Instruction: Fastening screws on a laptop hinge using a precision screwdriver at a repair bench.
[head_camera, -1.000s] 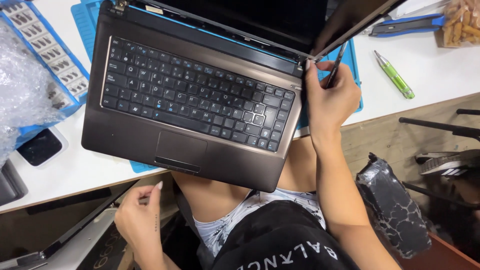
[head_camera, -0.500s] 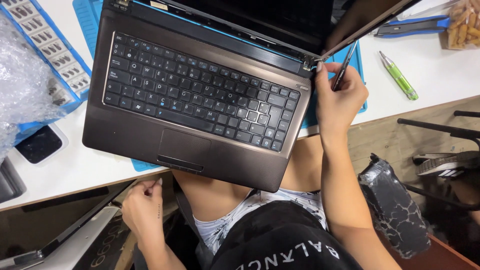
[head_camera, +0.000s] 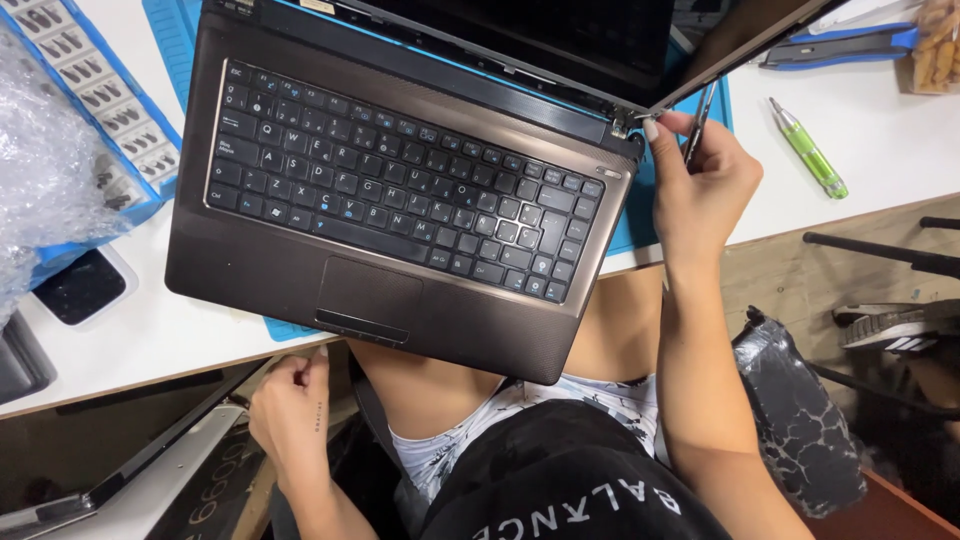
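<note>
A brown laptop (head_camera: 300, 270) with a black keyboard lies open on a blue mat (head_camera: 170, 30), its front edge hanging over the white table (head_camera: 140, 340). My right hand (head_camera: 700, 190) is at the laptop's right hinge and holds a thin dark tool (head_camera: 697, 125) upright, one fingertip touching the hinge corner. My left hand (head_camera: 292, 410) is below the table's front edge, fingers curled, close to the laptop's underside. It appears to hold nothing.
A blue tray of small parts (head_camera: 90, 110) and bubble wrap (head_camera: 40, 180) sit at the left. A small black device (head_camera: 80, 285) lies near them. A green pen-like tool (head_camera: 808, 148) and a blue tool (head_camera: 840, 45) lie at the right. A black bag (head_camera: 800, 410) is on the floor.
My left hand has risen toward the table's front edge under the laptop. My right hand with the tool has shifted slightly up along the hinge.
</note>
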